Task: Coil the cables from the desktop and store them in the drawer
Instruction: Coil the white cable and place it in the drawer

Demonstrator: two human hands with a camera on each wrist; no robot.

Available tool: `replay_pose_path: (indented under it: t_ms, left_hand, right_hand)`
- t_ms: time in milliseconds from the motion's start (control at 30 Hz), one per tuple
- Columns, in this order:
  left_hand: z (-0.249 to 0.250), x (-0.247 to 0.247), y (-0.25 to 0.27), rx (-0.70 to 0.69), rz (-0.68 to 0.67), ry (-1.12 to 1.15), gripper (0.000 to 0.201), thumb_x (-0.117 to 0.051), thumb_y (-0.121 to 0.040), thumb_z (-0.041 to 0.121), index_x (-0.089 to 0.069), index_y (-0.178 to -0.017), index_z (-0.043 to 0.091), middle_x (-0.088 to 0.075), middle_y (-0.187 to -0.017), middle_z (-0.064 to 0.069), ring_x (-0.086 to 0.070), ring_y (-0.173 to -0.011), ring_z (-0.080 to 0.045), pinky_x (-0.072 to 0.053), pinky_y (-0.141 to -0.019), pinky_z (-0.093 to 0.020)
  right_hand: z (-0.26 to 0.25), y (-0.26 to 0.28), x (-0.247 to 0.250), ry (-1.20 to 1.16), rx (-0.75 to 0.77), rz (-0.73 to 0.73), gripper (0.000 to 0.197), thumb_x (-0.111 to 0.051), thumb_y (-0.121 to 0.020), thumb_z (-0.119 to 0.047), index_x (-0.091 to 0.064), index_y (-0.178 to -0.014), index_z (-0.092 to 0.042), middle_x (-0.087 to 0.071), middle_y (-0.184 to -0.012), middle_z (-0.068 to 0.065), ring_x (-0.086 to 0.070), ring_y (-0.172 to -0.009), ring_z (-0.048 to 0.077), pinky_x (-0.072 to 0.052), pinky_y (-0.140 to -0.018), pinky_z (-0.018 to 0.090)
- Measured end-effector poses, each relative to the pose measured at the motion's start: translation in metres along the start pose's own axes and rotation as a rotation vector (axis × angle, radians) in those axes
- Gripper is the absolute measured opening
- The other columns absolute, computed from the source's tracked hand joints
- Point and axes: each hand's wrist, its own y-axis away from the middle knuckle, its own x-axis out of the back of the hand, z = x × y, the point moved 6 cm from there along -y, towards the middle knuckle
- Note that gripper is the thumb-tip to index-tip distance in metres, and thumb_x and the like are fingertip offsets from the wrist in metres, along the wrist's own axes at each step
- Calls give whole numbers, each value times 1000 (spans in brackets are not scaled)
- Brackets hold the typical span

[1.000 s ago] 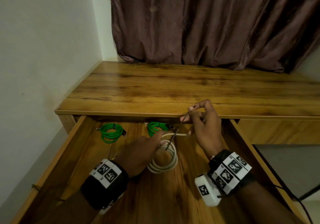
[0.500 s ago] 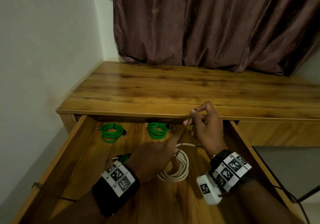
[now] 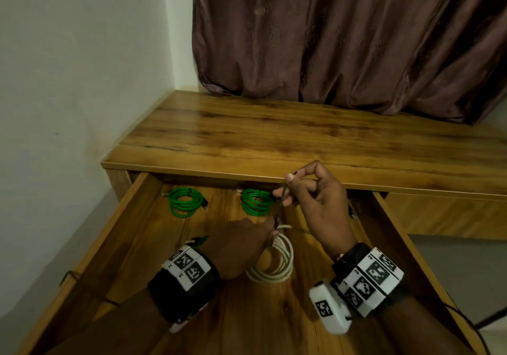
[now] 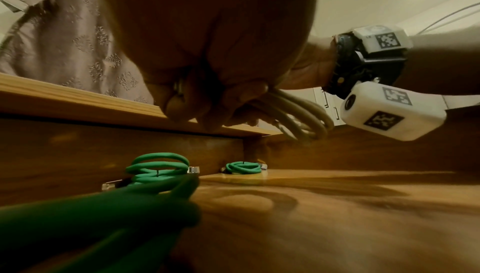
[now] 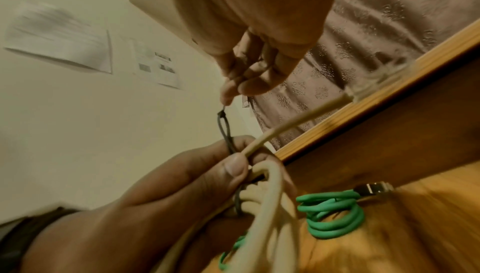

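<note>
Grips (image 3: 241, 242) (image 3: 318, 203) tie white coil (image 3: 277, 264) over open wood drawer (image 3: 115, 234), curtain (image 3: 356, 39) behind.

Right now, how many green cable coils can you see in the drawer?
3: one green coil back left, another back centre, a third mostly hidden under the left hand. More may be hidden.

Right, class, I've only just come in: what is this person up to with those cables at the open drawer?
The person is tying up a coiled white cable over the open drawer. The left hand grips the coil at its top, while the right hand pinches a thin dark tie and pulls it upward from the coil. Two green coils, already tied, lie at the back of the drawer; part of a third green cable lies under the left wrist.
</note>
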Motion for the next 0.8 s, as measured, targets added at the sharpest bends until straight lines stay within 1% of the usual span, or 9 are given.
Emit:
replay_pose_path:
  t_ms: [100,200,300,367,467,533,633,733,800]
  left_hand:
    - [-1,0,-1,-31,33,32,37,-22,-111,52,-33,-143,37,-64,-101,-8,-63,-85,-32,-42,-64,-37]
    - [-2,0,1,-45,56,99,32,-25,-110,50,-35,-139,38,-61,-93,-4,-62,-79,-29,-48,-65,-39]
    - [-11,-5,-1,-30,55,116,31,-27,-110,50,-34,-138,39,-63,-94,-6,-64,-80,-31,-47,-65,-38]
    - [-16,-7,-2,-8,55,120,34,-27,-111,48,-35,-142,38,-64,-98,-9,-63,-80,-30,-43,-62,-36]
    - [-21,-3,0,10,62,129,38,-28,-111,45,-37,-147,35,-59,-91,-6,-50,-69,-20,-34,-62,-33]
    - [-23,1,2,12,75,166,38,-29,-112,44,-39,-147,33,-54,-84,0,-50,-67,-19,-36,-60,-33]
    - [-28,3,2,8,95,182,37,-28,-111,46,-39,-145,35,-62,-89,-3,-60,-73,-24,-48,-62,-38]
    - [-33,0,1,12,76,234,30,-28,-110,50,-46,-128,33,-66,-94,-4,-63,-77,-26,-53,-67,-43]
    - [-34,-1,1,13,70,260,32,-28,-110,50,-51,-116,28,-65,-94,-3,-62,-78,-25,-53,-69,-45]
  right_hand:
    - [8,-5,3,11,-96,20,20,-61,-104,-21,-57,-100,-1,-80,-85,8,-76,-83,16,-59,-77,32]
    - [15,-4,-4,-94,-244,-112,26,-60,-104,-24,-65,-95,0,-79,-90,15,-71,-86,22,-54,-81,35]
    - [11,-3,-6,-114,-202,-146,36,-59,-104,-27,-70,-91,5,-77,-90,18,-70,-84,19,-54,-78,28]
    - [5,-3,-5,-144,-150,-135,33,-57,-105,-22,-67,-102,10,-77,-93,20,-73,-87,16,-55,-79,23]
    - [6,-5,3,-85,-169,-47,20,-58,-105,-20,-64,-115,-3,-80,-100,8,-75,-101,17,-57,-83,23]
    - [10,-5,12,220,-121,-23,25,-58,-105,-36,-71,-102,-16,-79,-96,-2,-74,-98,13,-60,-83,36]
    - [15,-2,7,416,-96,-221,44,-51,-105,-55,-80,-86,-28,-78,-90,-6,-73,-91,15,-57,-90,51]
    - [8,3,-13,264,-63,-420,33,-57,-105,-42,-83,-95,-24,-77,-103,-3,-71,-103,15,-54,-96,52]
    - [5,3,-20,208,-32,-464,20,-67,-101,-29,-83,-99,-17,-75,-104,0,-71,-101,20,-55,-92,55]
